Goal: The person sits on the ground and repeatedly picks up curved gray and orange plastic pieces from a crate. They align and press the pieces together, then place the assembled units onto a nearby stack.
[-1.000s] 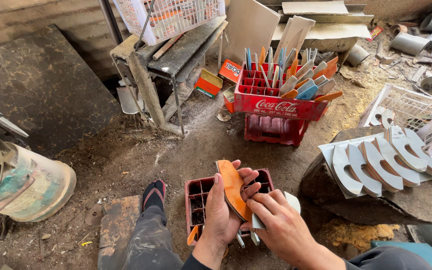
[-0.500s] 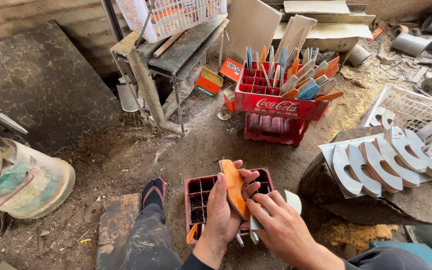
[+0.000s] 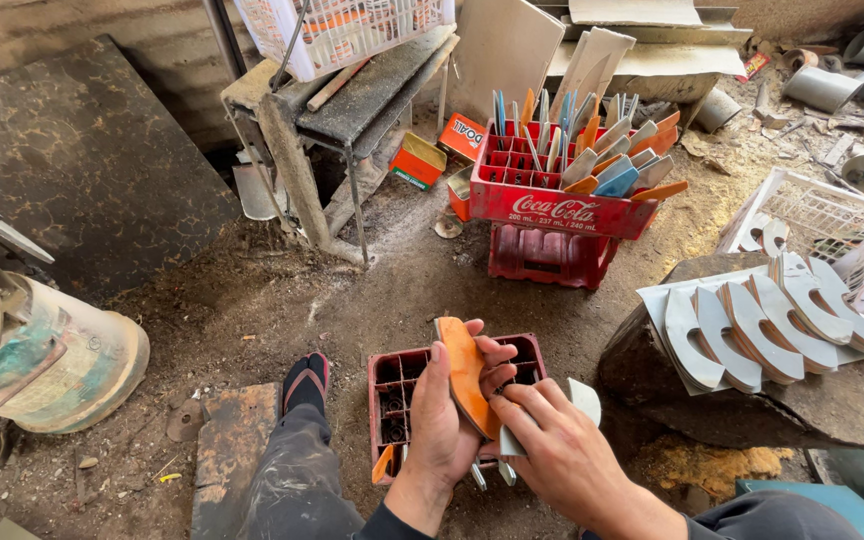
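A dark stone slab (image 3: 92, 160) is leaning against the wall at far left, above a worn, paint-stained drum (image 3: 62, 365) lying on the dirt. A rough metal workbench (image 3: 352, 100) is standing behind, carrying a white plastic basket (image 3: 352, 30). Right of centre, a red plastic bottle crate (image 3: 562, 205) is sitting on a second red crate, bristling with flat blue, orange and grey cut pieces standing on end. At far right, a row of curved grey-white cut pieces (image 3: 772, 320) is leaning together on a dark rock (image 3: 752, 410), just in front of a white wire basket (image 3: 832, 230).

Near the bottom, a small dark-red crate (image 3: 402, 390) is resting on the ground beside the person's sandalled foot (image 3: 304, 380). Directly above this crate, the left hand (image 3: 442, 430) is clasping a curved orange flat piece (image 3: 467, 385), held upright on edge, with the fingers wrapping over its far side and the thumb behind. The right hand (image 3: 552, 450) is lying just beside it, its fingertips touching the orange piece's lower right face, while its palm is gripping a pale grey flat piece (image 3: 584, 398) that is poking out behind. Both hands are pressing close together.
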